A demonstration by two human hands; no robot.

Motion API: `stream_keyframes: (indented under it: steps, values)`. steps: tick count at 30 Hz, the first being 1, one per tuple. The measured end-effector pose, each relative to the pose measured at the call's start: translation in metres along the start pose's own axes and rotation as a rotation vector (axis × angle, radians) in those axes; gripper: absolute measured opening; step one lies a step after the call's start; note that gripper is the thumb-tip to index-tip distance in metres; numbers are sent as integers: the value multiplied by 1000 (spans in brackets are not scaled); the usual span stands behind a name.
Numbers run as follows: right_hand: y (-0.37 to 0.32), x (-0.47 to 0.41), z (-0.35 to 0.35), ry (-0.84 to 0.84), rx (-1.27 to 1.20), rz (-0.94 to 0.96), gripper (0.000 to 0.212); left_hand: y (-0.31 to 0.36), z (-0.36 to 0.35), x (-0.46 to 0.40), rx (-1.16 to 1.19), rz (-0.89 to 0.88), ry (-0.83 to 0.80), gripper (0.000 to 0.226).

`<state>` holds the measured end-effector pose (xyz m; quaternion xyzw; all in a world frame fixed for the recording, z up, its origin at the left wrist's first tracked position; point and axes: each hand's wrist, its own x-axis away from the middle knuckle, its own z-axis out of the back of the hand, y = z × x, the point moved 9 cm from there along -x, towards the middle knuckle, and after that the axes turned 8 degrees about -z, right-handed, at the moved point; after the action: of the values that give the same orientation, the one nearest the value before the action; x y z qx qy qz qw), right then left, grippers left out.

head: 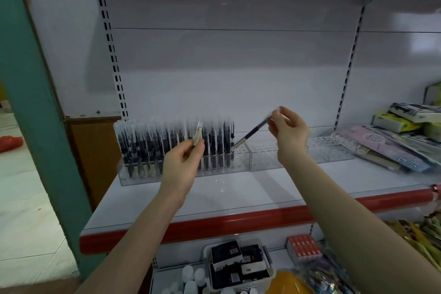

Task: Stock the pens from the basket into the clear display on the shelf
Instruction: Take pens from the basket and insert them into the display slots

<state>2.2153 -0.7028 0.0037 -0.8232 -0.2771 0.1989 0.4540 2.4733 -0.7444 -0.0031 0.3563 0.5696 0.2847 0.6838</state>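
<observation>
The white shelf (238,188) with its red front edge runs across the scene, and on it, toward the far side, stands the clear display (262,157), a long row of acrylic compartments with holed tops. Its left compartments are packed with upright dark pens (167,143) with clear caps; the compartments to the right of them hold none.

Both bare forearms reach up from the near edge. The left hand (183,162) is raised in front of the filled section, palm turned inward, its fingers and thumb curled round the lower end of a single pen (198,132) held nearly upright; a pale label wraps this pen, but its print is too blurred to read. The right hand (287,130) is higher and further right, thumb and fingertips pinching the capped top of a dark pen (250,135) that slants down to the left, its light tip at a hole just right of the last standing pens.

Below the shelf, near the bottom middle, a white basket (262,246) holds black and white boxes. At the far right lies a pink packet (381,148) with writing that cannot be made out.
</observation>
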Motion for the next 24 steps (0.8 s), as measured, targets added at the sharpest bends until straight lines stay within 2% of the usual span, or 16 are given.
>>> stream_keyframes:
  steps: [4,8,14,24]
  values:
    - [-8,-1,-18,-31,142,141,26,1,-3,0,14,-17,-17,15]
    - [-7,1,-37,-90,265,202,29,-8,2,-1,-12,4,1,37]
    - [-12,4,-60,-193,444,298,30,-14,3,-2,12,13,-6,42]
    - [7,0,-73,-336,616,289,31,-22,2,-1,56,51,-6,41]
